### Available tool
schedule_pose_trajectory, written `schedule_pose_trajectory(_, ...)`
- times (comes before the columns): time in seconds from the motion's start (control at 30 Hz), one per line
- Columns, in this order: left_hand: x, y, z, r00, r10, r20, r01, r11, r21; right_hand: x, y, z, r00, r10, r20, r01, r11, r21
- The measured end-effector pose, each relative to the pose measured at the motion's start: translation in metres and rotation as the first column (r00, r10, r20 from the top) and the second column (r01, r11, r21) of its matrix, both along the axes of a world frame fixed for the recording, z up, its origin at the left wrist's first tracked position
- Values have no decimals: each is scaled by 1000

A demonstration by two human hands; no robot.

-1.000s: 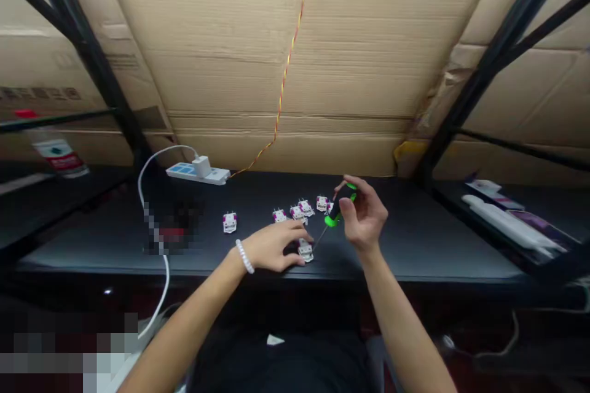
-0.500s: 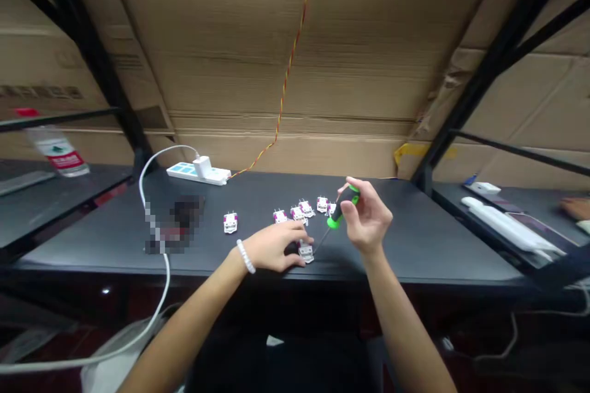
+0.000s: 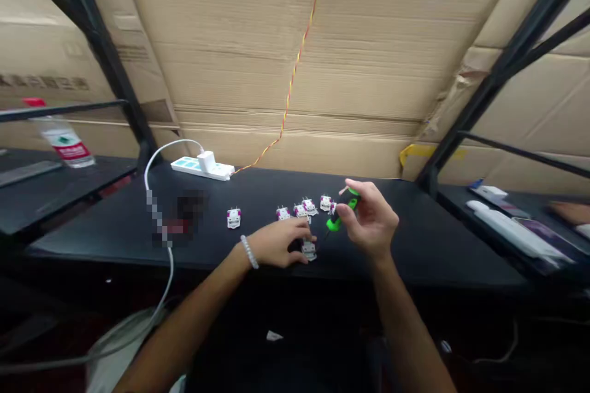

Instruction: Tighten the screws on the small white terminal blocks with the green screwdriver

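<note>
My left hand (image 3: 280,243), with a pale beaded bracelet at the wrist, is closed on a small white plastic part (image 3: 309,250) near the table's front edge. Its fingers cover part of the piece. My right hand (image 3: 374,221) grips a green and black screwdriver (image 3: 338,215) by its handle, tilted down and leftward. The shaft is mostly lost in blur, so I cannot tell whether its tip touches the part. Several similar white and purple parts (image 3: 299,210) lie just beyond my hands. One more part (image 3: 233,218) sits apart on the left.
The black table (image 3: 433,239) backs onto cardboard (image 3: 359,153). A white power strip (image 3: 191,166) with a plugged-in adapter (image 3: 207,161) lies at the back left, its cable (image 3: 171,270) running over the front edge. A bottle (image 3: 69,144) stands on the left, beyond a black frame bar.
The view has shifted slightly. The screwdriver shaft, earlier visible reaching down beside the held part, is now mostly blurred. My left hand keeps its hold on the white part.
</note>
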State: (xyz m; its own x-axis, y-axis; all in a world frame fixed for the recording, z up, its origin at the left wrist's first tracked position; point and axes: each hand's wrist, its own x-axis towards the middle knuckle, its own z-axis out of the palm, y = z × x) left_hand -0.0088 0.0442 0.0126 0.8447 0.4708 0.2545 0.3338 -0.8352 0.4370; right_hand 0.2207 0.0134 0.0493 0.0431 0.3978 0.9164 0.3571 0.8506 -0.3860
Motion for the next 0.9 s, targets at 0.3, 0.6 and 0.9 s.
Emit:
schedule_pose_trajectory(0.3, 2, 0, 1, 1000, -14, 12, 14, 1000, -5, -20, -20, 14, 968, -248, 27, 247, 969, 26)
schedule_pose_trajectory(0.6, 1, 0, 2, 999, -23, 29, 23, 1000, -3, -17, -34, 19, 999, -12, 48, 20, 986, -168)
schedule_pose_trajectory(0.9, 1, -1, 3, 1000, -12, 22, 12, 1000, -10, -11, -33, 21, 999, -23, 39, 30, 983, -181)
